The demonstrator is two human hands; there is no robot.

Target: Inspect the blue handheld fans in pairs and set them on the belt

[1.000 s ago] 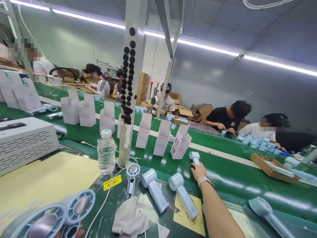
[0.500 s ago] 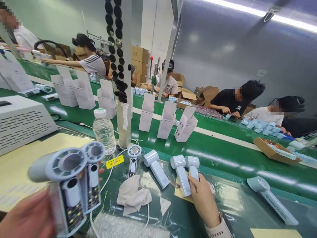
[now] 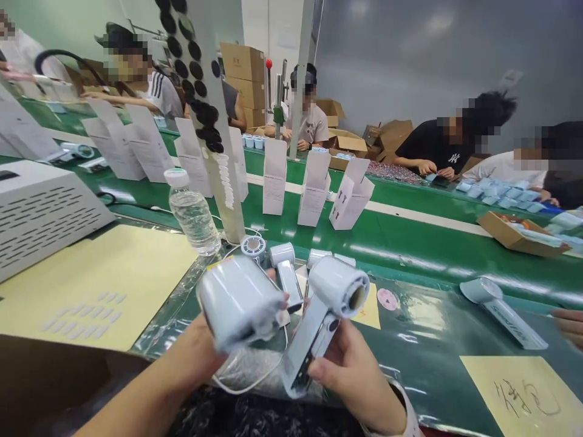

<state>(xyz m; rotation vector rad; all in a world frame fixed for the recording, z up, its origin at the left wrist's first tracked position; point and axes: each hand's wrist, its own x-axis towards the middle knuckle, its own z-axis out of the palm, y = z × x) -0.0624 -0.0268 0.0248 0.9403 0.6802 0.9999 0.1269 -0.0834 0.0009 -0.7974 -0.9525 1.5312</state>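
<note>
Green filled the room's middle, where a long belt (image 3: 410,249) ran past the far edge of the worktop (image 3: 423,346). Above the near edge, the right hand (image 3: 353,370) gripped a blue fan (image 3: 314,331) by its handle. Its round head leaned toward the far right corner, and the handle slanted down and left, with its low end between the hands, closer to the right one. Just left of it, with a gap between, the left hand (image 3: 204,343) was wrapped around another blue piece (image 3: 239,297), too blurry to tell its shape. More fans (image 3: 286,276) lay by the far edge, near a bottle (image 3: 194,212). White boxes (image 3: 314,188) stood on the belt. Toward the right edge lay a lone fan (image 3: 503,312), near a co-worker's hand (image 3: 569,325).
</note>
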